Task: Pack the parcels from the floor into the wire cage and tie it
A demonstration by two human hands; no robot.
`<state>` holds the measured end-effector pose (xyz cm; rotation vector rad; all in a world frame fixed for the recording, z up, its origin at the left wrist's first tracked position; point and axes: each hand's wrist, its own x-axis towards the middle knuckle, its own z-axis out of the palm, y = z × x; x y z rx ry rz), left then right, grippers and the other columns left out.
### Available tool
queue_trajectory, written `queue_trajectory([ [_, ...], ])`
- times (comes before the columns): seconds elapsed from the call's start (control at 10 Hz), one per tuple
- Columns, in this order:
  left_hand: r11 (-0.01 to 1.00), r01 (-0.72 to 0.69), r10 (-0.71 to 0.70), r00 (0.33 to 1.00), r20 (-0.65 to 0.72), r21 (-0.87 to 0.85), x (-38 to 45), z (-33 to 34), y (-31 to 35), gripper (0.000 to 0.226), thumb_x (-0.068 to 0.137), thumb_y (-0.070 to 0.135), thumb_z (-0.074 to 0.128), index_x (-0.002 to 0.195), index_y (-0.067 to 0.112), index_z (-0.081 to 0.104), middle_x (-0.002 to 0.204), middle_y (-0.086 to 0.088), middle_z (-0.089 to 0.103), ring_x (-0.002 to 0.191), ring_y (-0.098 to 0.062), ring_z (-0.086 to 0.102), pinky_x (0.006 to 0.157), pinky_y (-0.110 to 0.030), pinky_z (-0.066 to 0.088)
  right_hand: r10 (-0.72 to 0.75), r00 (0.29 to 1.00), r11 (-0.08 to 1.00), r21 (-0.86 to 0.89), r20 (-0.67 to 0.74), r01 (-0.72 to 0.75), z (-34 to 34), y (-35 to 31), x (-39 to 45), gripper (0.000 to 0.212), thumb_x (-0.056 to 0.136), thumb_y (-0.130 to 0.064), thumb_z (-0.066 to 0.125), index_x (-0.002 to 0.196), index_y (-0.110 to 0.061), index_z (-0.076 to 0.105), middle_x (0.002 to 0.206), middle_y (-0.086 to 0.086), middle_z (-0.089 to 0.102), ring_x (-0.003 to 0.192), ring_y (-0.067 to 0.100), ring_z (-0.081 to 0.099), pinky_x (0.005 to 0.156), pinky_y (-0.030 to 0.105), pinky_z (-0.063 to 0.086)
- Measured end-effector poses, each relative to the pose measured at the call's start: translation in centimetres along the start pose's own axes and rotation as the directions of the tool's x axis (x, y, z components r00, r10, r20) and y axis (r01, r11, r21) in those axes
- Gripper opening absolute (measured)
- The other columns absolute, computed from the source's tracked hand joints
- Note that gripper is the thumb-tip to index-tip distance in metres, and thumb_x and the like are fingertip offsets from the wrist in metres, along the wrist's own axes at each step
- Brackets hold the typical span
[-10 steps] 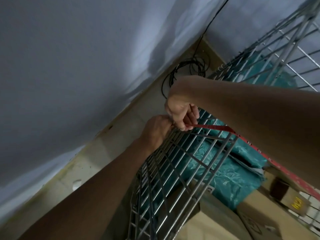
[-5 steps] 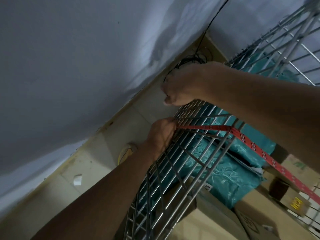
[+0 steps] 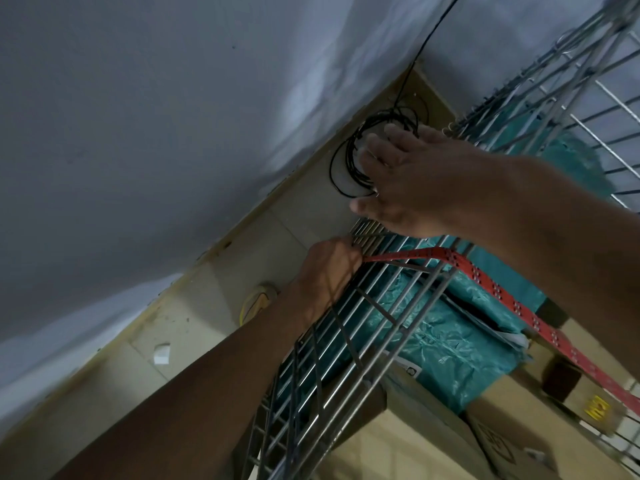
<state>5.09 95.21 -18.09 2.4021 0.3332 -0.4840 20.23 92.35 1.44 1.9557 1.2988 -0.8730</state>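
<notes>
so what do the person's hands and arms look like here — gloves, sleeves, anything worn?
Both bare. The left hand and right hand wear no gloves, and both forearms show no sleeves. No watch, ring or markings visible; the view is dim and the right hand is motion-blurred.

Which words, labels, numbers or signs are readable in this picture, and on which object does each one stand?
None can be read.
Yellow mark on the small brown box: too blurred.
Printed emblem on the cardboard box: a symbol, not legible.
White label on the teal parcel: too small.
Dots on the red strap: pattern only.
</notes>
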Motion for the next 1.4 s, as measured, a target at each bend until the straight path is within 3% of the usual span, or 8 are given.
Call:
queue_trajectory([
  [0.2, 0.996, 0.027, -0.027, 1.000, 0.002, -0.080, -0.7, -0.4, 0.1, 0.016, 0.103, 0.024, 0.059, 0.090, 0.017, 0.067, 0.083, 0.002, 0.063, 0.070, -0.014, 0.064, 0.073, -0.031, 0.059, 0.015, 0.963, 0.992, 0.127, -0.268, 0.019, 0.5, 0.0, -3.3, 0.082, 0.093, -0.062, -0.019, 0.161, -0.017, -0.010, 0.170, 0.004, -0.012, 0.156, 0.021, -0.016, 0.127, 0.049, -0.002],
  [0.4, 0.990, 0.032, -0.025, 0.998, 0.051, -0.134, -0.9, -2.3, 1.2, 0.020, 0.101, 0.012, 0.060, 0.083, 0.013, 0.069, 0.080, 0.002, 0.062, 0.064, -0.010, 0.058, 0.069, -0.026, 0.053, 0.156, 0.864, 0.976, 0.212, -0.479, -0.059, 1.9, -0.5, -3.7, 0.078, 0.100, -0.057, -0.004, 0.160, -0.016, 0.025, 0.165, 0.006, 0.030, 0.156, 0.023, 0.016, 0.126, 0.049, 0.014],
  [0.6, 0.939, 0.208, -0.212, 0.977, 0.013, -0.274, -1.9, -2.2, 2.2, 0.014, 0.099, 0.018, 0.066, 0.086, 0.015, 0.072, 0.066, 0.010, 0.056, 0.053, 0.000, 0.053, 0.052, -0.014, 0.037, 0.222, 0.791, 0.964, 0.247, -0.570, -0.093, 1.9, -1.1, -3.3, 0.065, 0.103, -0.049, 0.008, 0.135, -0.020, 0.056, 0.133, 0.009, 0.063, 0.133, 0.031, 0.049, 0.106, 0.046, 0.039],
  [0.8, 0.914, 0.315, -0.312, 0.949, 0.055, -0.256, -2.6, -2.9, 2.7, 0.015, 0.098, 0.031, 0.069, 0.106, 0.023, 0.079, 0.086, 0.002, 0.076, 0.068, -0.012, 0.067, 0.064, -0.029, 0.053, 0.235, 0.776, 0.959, 0.272, -0.585, -0.085, 1.9, -1.2, -3.6, 0.060, 0.104, -0.048, 0.012, 0.118, -0.018, 0.062, 0.114, 0.010, 0.068, 0.113, 0.031, 0.057, 0.089, 0.044, 0.043],
  [1.0, 0.667, 0.436, -0.385, 0.896, 0.221, -0.604, -3.3, -2.6, 3.0, 0.015, 0.099, 0.018, 0.064, 0.098, 0.019, 0.079, 0.088, -0.011, 0.078, 0.079, -0.026, 0.074, 0.076, -0.044, 0.060, 0.267, 0.782, 0.950, 0.292, -0.563, -0.115, 1.9, -1.4, -3.7, 0.057, 0.104, -0.048, 0.018, 0.110, -0.017, 0.065, 0.106, 0.011, 0.069, 0.106, 0.032, 0.059, 0.087, 0.045, 0.045],
  [1.2, 0.575, 0.606, -0.419, 0.795, 0.438, -0.549, -4.6, -5.3, 4.8, 0.034, 0.105, 0.024, 0.045, 0.076, 0.017, 0.061, 0.079, -0.010, 0.063, 0.074, -0.022, 0.057, 0.068, -0.026, 0.044, 0.280, 0.791, 0.945, 0.301, -0.545, -0.127, 1.8, -1.5, -4.2, 0.057, 0.105, -0.045, 0.020, 0.108, -0.016, 0.069, 0.104, 0.011, 0.071, 0.105, 0.032, 0.060, 0.089, 0.045, 0.044],
  [1.3, 0.515, 0.661, -0.438, 0.750, 0.495, -0.546, -6.1, -8.0, 7.0, 0.040, 0.109, 0.036, 0.042, 0.121, 0.008, 0.068, 0.123, -0.014, 0.066, 0.115, -0.030, 0.060, 0.098, -0.035, 0.044, 0.279, 0.780, 0.936, 0.339, -0.560, -0.091, 1.6, -1.4, -4.6, 0.055, 0.105, -0.043, 0.022, 0.108, -0.014, 0.068, 0.108, 0.012, 0.071, 0.110, 0.032, 0.060, 0.096, 0.046, 0.043],
  [1.4, 0.552, 0.618, -0.433, 0.786, 0.442, -0.559, -9.1, -11.3, 9.1, 0.055, 0.113, 0.039, 0.030, 0.152, 0.003, 0.043, 0.156, -0.013, 0.045, 0.143, -0.031, 0.045, 0.113, -0.032, 0.036, 0.301, 0.753, 0.908, 0.418, -0.585, -0.038, 1.3, -1.7, -6.4, 0.046, 0.105, -0.038, 0.029, 0.120, -0.015, 0.066, 0.126, 0.011, 0.067, 0.129, 0.031, 0.053, 0.112, 0.046, 0.035],
])
